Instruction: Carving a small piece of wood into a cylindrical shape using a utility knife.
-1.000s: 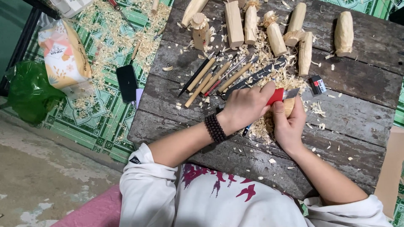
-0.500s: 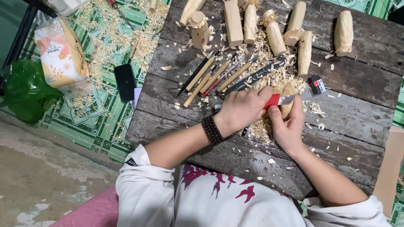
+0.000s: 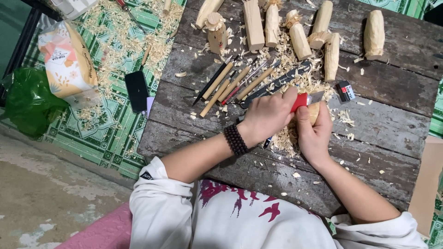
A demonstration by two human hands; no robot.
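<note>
A weathered grey plank table (image 3: 392, 115) with cracked, rough boards fills most of the view, and beside it lies a green patterned mat (image 3: 99, 133) strewn with pale curls of wood. Along the table's far edge stand or lie eight carved wooden blanks (image 3: 253, 24), pale, rounded or squared, some with tufts of shavings clinging to them. Near the middle, about six slim carving tools (image 3: 230, 83) with wooden handles lie fanned side by side. The left hand (image 3: 267, 117), a dark bead bracelet (image 3: 235, 139) at its wrist, has its fingers curled tight around a red-handled knife (image 3: 300, 101), the blade resting on the small wood piece (image 3: 314, 111). The right hand (image 3: 316, 133) wraps that piece from below, fingers closed around it, thumb pressed up by the knife, above a heap of shavings (image 3: 284, 138). On the mat lie one printed paper bag (image 3: 67, 64), one green plastic bag (image 3: 27, 101) and one black phone (image 3: 137, 91).
</note>
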